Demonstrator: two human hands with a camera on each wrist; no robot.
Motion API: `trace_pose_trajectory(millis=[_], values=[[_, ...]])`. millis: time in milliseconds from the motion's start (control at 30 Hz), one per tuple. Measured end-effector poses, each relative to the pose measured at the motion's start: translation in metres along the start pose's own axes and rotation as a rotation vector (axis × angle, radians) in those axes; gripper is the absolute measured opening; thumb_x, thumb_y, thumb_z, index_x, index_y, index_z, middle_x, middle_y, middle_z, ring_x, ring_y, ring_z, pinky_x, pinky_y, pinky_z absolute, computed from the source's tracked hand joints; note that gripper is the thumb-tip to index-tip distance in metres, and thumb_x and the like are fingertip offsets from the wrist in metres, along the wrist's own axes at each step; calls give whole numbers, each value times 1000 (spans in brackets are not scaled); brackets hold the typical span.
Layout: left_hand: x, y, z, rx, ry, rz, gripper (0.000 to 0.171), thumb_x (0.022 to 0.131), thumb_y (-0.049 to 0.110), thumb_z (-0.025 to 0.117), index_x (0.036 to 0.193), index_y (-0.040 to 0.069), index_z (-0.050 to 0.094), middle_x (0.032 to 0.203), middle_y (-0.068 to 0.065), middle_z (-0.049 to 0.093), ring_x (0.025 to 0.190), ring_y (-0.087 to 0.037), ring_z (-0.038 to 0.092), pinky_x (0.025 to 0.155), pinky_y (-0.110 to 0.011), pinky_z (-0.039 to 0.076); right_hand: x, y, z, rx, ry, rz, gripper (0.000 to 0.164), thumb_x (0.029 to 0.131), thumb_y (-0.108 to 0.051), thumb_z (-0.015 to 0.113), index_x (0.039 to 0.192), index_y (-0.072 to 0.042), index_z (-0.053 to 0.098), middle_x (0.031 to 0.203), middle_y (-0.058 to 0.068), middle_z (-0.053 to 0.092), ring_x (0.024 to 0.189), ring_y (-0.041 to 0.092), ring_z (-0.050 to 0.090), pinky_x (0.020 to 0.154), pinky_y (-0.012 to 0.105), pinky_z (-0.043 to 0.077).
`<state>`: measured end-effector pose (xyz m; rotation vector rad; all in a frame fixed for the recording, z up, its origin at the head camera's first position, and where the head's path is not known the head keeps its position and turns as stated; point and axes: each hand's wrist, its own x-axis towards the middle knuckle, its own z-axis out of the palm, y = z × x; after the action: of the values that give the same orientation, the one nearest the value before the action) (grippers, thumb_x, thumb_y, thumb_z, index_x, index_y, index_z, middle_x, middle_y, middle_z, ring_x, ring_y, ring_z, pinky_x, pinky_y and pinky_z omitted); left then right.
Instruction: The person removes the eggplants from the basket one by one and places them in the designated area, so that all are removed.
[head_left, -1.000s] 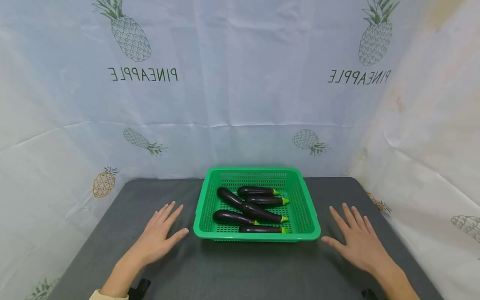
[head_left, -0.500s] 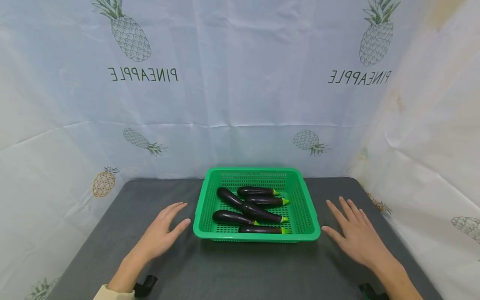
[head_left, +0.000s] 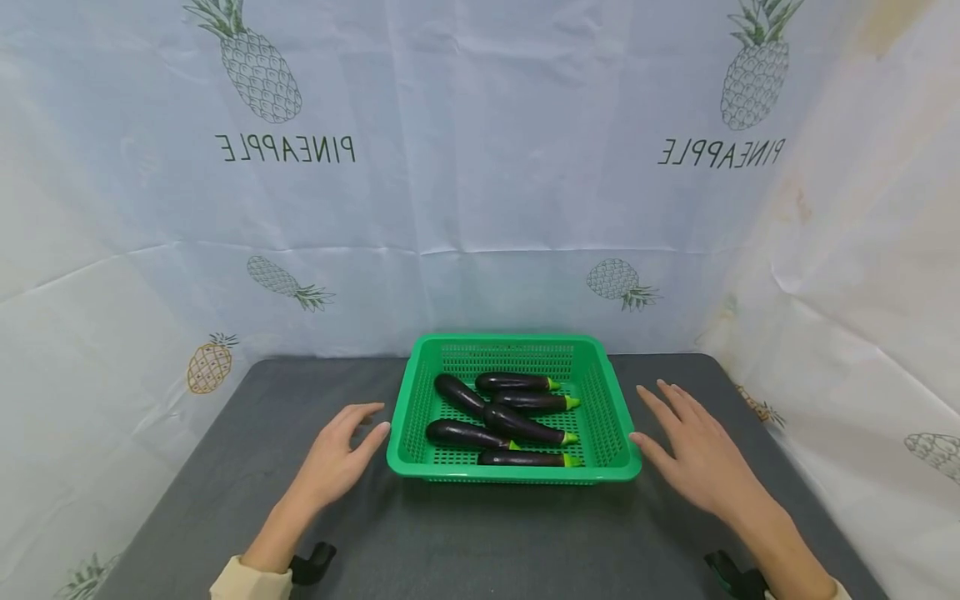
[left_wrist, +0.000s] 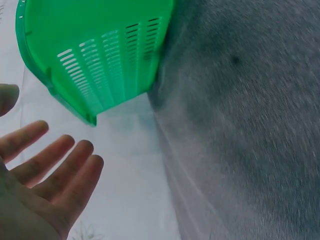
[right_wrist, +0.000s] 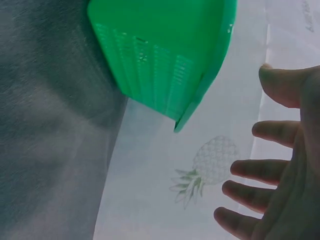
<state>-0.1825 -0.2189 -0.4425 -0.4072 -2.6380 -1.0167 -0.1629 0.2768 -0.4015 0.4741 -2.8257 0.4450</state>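
In the head view, the left hand (head_left: 333,458) lies over the dark table (head_left: 517,542), its fingers extended and its thumb apart from them, with nothing held. Just beside its thumb tip, on the inner side, is the green basket (head_left: 517,474), standing on the table between the two hands. The right hand (head_left: 693,454) is at the basket's other side, its fingers stretched forward and its thumb spread away from them, also holding nothing; the thumb tip appears against the basket's rim. Six dark eggplants (head_left: 525,426) lie in the basket, inward from both hands, most with green stem ends towards the right hand. Behind each wrist is a black strap (head_left: 313,564), and beyond the hands hangs a pale cloth (head_left: 480,200) printed with pineapples.

In the left wrist view, the left hand's fingers are slightly bent and parted. The basket's slotted wall is near, past the fingertips, with a gap between them.

In the right wrist view, the right hand's thumb and fingers are spread. The basket is near the thumb, not touching it, and a printed pineapple shows past the fingertips.
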Motion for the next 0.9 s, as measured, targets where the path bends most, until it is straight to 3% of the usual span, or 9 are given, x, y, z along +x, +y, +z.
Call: trace_pose_trajectory(millis=[200,400,900], values=[[4,1,7,-123,7,-42,41,104,35,60,138,10,61,132,-8,61,112,-26,64,91,-50,55,9,-12,-5,60,16,-4,68,102,-43,61,157,-9,39,157,25,34,140,50,33,103,71,34],[7,2,16,-235,-13,-94,44,105,35,60,142,11,58,136,-15,58,118,-30,62,97,-53,52,17,-21,-7,139,-12,15,66,104,-46,58,157,-11,39,158,22,34,141,48,33,99,73,37],[16,-4,27,-413,-98,-163,49,104,34,61,148,16,51,152,-13,46,132,-35,52,105,-57,45,35,-32,-2,297,-57,-17,61,105,-44,56,155,-13,41,154,16,40,140,42,38,101,70,39]])
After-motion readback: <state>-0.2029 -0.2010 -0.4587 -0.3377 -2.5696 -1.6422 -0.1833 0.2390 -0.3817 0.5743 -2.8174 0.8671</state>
